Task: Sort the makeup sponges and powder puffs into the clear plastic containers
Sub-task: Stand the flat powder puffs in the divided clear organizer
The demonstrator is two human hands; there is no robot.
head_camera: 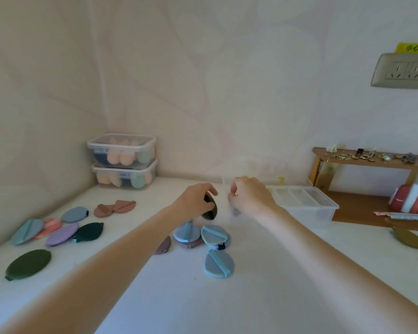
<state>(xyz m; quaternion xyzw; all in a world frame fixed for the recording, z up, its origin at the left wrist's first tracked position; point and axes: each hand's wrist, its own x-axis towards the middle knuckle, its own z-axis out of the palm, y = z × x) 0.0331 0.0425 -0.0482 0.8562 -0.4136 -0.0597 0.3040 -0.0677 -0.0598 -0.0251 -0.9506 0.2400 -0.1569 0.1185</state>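
Left hand (195, 201) fingers curled round one dark green powder puff (210, 209), held on edge, lifted off the desk (263, 285). Right hand (249, 196) fingers bent in a pinch just right of the puff; something pale and blurred at the fingertips, cannot tell what, nor whether truly gripped. Just below the left fingers, a cluster of puffs: three blue ones with light straps (187, 233) (215, 236) (219, 263), one mauve puff (164, 245) half hidden by the forearm, another mauve edge under the blue pair. Right of the right fingers, one clear divided container (307, 204), lidless, with four narrow compartments. Far left of the left fingers, spread flat: one pair of terracotta puffs (115, 208), two grey-blue puffs (74, 214) (27, 231), one pink marbled puff (49, 227), one lilac puff (62, 235), one dark teal puff (88, 232), one large dark green puff (29, 263) nearest the desk edge. Beyond the left fingers, in the corner, two lidded clear boxes stacked (123, 150) (126, 174), holding peach and mint egg-shaped sponges. Far right, one olive puff (408, 237) near the desk edge, another partly cut off by the frame. Beyond that, a wooden shelf (372, 160) strewn with small trinkets, and a wall socket (403, 71) above.
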